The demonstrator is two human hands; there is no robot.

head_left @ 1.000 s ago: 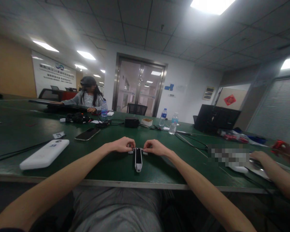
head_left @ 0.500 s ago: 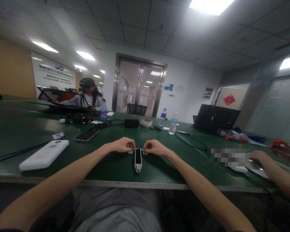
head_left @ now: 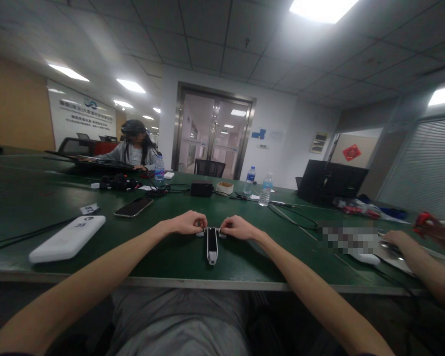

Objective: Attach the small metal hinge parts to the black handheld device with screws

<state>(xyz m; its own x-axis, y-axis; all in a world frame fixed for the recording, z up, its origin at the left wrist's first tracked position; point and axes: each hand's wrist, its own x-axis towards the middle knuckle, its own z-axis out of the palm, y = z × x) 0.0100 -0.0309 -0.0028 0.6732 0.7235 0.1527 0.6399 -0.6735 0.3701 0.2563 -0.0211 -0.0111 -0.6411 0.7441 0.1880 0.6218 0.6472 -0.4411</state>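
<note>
Two hands are engaged on one narrow device (head_left: 212, 243), white-edged with a dark upper face, located on the desk (head_left: 170, 257) directly before the person, its tapered end pointing toward the body. Left hand (head_left: 190, 222): fingers curled, thumb and fingertips closed to a pinch at the device's far left corner. Right hand (head_left: 238, 227): the same posture, mirrored, at the far right corner. Small pale pieces show below the fingertips, one at either side; their exact attachment is too small to determine. Firmness of hold cannot be told, nor whether the far end is raised.

Assessment: the step in hand appears to be fine two-sided handling at the far end. Good practice calls for equal, light pressure from both sides, the body square between the hands, and no twisting of the side pieces. One-sided force could skew the device, as nothing restrains its near end.
</note>
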